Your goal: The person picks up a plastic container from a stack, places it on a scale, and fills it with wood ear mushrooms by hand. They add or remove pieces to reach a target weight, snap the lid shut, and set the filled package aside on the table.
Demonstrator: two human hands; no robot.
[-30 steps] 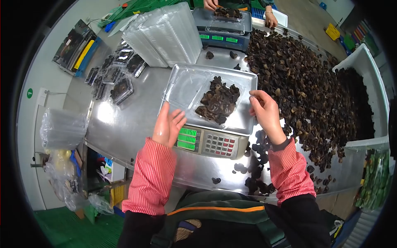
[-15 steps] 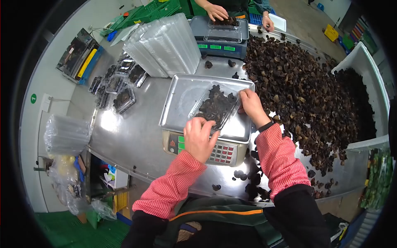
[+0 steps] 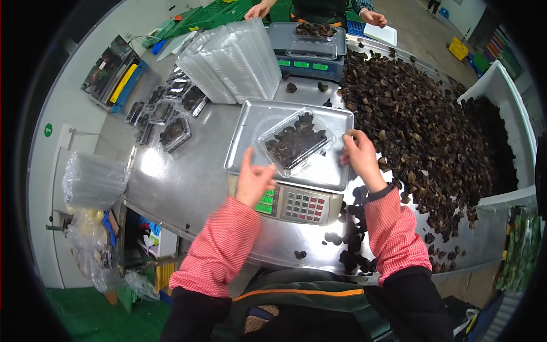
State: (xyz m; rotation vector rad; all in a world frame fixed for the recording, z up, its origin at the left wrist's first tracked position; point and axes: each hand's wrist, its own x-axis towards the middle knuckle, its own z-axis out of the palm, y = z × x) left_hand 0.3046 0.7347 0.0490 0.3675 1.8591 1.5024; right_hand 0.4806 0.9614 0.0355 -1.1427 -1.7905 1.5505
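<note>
- Fingers of my left hand (image 3: 253, 178) are spread wide and hold nothing. The hand hovers, blurred, over the front of the grey electronic scale with a green display (image 3: 302, 204), which stands at the near edge of the steel table (image 3: 182, 182).
- Fingers of my right hand (image 3: 359, 155) are half curled, thumb close to forefinger, at the right edge of the scale's flat steel weighing tray (image 3: 256, 117). Whether they pinch anything I cannot tell.
- Red-checked sleeves (image 3: 393, 228) cover both my forearms.
- Between my hands, on the tray's right half, lies the closed clear plastic clamshell box of dark wood-ear mushrooms (image 3: 296, 141). Neither hand touches it.
- It sits cornerwise, one corner towards me. Its long axis seems to run from near left to far right, though it looks nearly square.
- From my left fingers it lies ahead and to the right. From my right fingers it lies straight to the left, its right corner just beside them, so I judge the right hand the nearer.
- Loose dark mushrooms (image 3: 410, 108) heap along the table's right side, up to a white plastic crate (image 3: 504, 91) at the right edge.
- Filled clear boxes (image 3: 174, 128) lie near the left edge, with a slanting stack of empty clear boxes (image 3: 233, 54) beyond them.
- At the far edge a second scale (image 3: 310, 48) carries another box, with another person's hands (image 3: 259, 10) beyond it.
</note>
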